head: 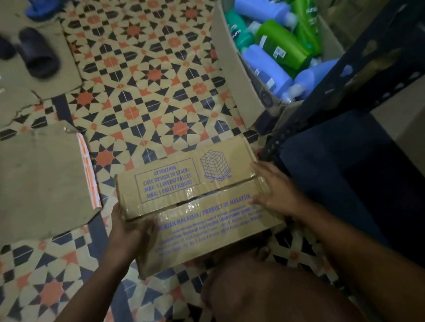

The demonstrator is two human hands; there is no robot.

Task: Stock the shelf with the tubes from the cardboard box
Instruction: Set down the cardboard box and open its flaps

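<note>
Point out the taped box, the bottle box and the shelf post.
taped box [171, 183]: head view, printed top flap.
bottle box [235, 71]: head view, left wall.
shelf post [356, 77]: head view, middle stretch.

Patterned tile floor, taped cardboard box, open box of bottles, flattened cardboard

Contents of the closed cardboard box hidden, its small print blurred, shelf cut off at right edge
</note>
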